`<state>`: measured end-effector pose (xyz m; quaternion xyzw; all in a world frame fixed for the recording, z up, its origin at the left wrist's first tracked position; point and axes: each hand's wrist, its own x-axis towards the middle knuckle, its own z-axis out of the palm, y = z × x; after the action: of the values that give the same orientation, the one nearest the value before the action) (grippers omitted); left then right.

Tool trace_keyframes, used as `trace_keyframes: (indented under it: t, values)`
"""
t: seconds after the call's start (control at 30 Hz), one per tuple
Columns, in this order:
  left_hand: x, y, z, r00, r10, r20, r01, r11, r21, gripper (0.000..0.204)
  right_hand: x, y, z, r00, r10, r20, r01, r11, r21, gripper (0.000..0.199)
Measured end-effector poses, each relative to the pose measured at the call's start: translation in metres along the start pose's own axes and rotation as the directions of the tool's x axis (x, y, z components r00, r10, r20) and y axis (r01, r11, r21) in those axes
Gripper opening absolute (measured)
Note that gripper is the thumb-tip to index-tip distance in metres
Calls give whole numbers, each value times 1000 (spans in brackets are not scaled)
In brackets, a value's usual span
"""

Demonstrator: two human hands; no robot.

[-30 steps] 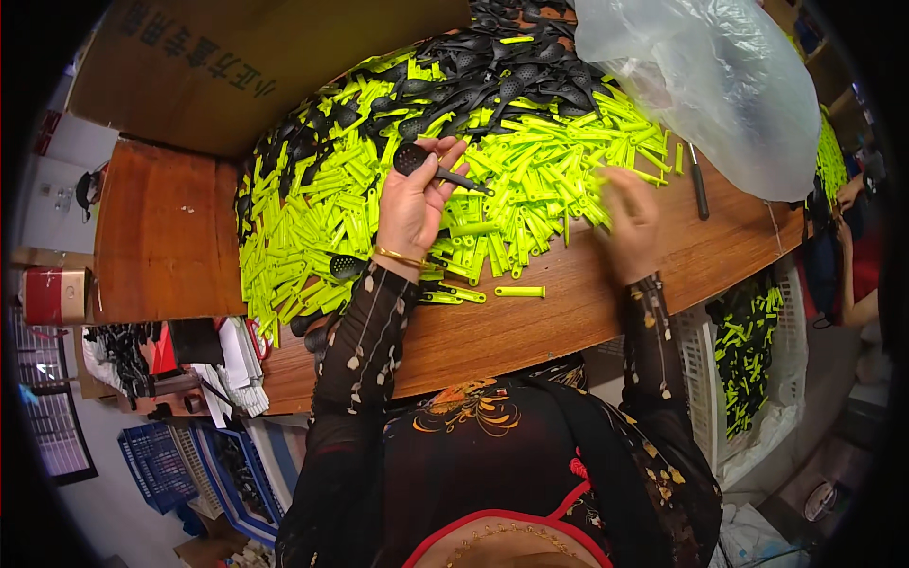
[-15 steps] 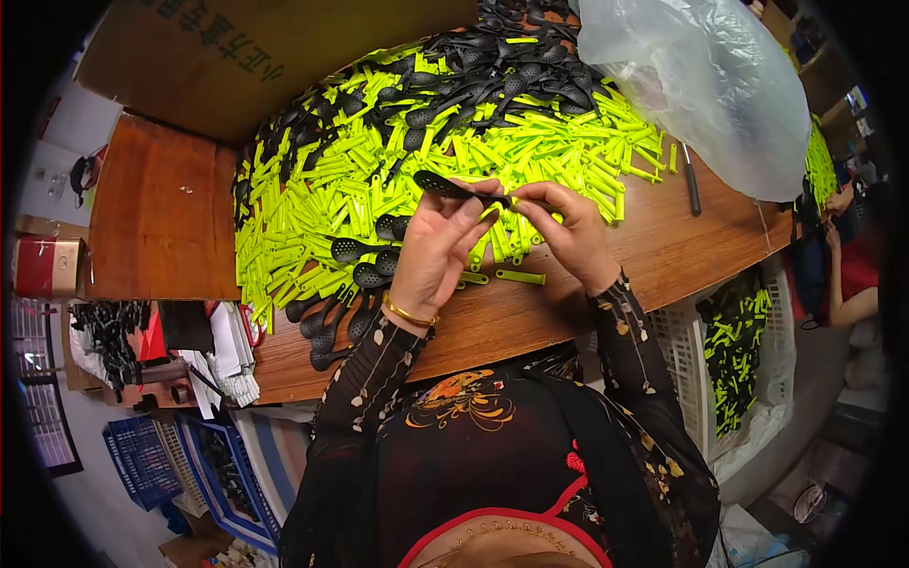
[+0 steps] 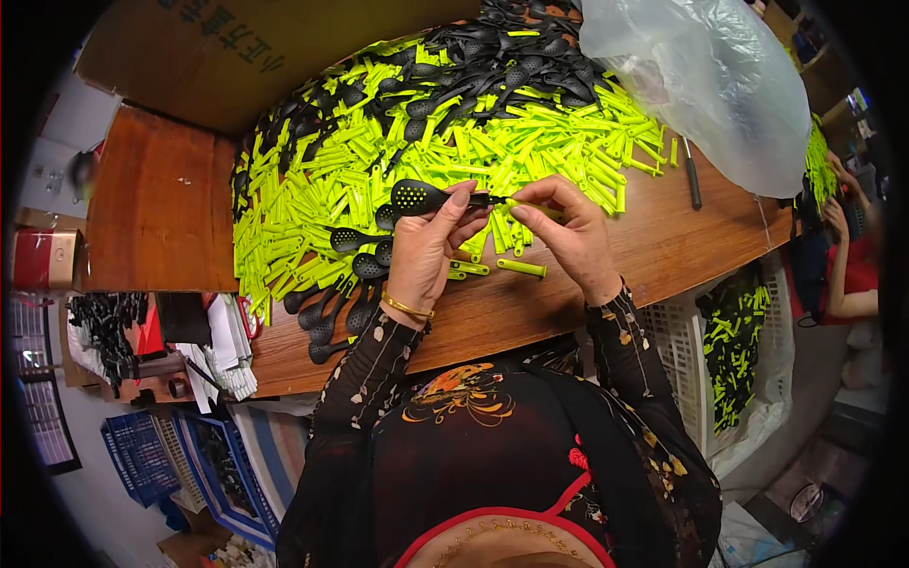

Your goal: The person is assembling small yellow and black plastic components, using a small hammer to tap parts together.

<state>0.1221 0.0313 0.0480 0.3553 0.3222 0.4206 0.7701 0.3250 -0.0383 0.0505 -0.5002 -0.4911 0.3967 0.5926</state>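
Note:
A black perforated spoon (image 3: 417,197) is in my left hand (image 3: 423,256), its holed head turned up and pointing left. My thumb and fingers close round the spoon's neck. At the stem's right end my right hand (image 3: 576,237) pinches a bright green handle (image 3: 511,203), mostly hidden by the fingers; the two pieces meet there, but how far they are joined I cannot tell. Past both hands spreads a heap of loose green handles (image 3: 312,208). Several black spoons (image 3: 324,327) lie beside my left wrist, and a single green handle (image 3: 522,269) lies below my right fingers.
More black spoons (image 3: 473,52) are piled at the back, near a cardboard box (image 3: 170,66). A clear plastic bag (image 3: 701,85) and a dark-handled tool (image 3: 694,180) lie at the right. A white crate (image 3: 674,355) stands beside the table (image 3: 502,317). Another person's arm (image 3: 843,256) shows far right.
The spoon has turned so its holed face shows more, and its head has shifted slightly left and down. My hands remain close together over the heap.

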Motion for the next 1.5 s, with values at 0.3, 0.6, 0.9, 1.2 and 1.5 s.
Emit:
trace_keyframes:
  t: [0.3,0.6,0.9,1.2,1.5]
  values:
    - [-5,-2,5,999,31,10,-32,996,80,31,16,-10,-8,973,-42,228,99,965,-244,18]
    - [-6,3,6,999,45,-13,-44,997,62,30,20,-3,-5,984,-63,165,100,970,-223,18]
    - [-9,5,1,999,43,-28,-41,997,72,29,19,2,-4,970,98,223,-95,995,-25,17]
    - [-17,6,-3,996,78,-41,-74,992,102,29,16,0,6,974,90,209,-96,995,17,17]
    - [-30,13,-6,992,118,-41,-113,986,119,29,13,-5,11,961,140,237,-154,987,41,18]
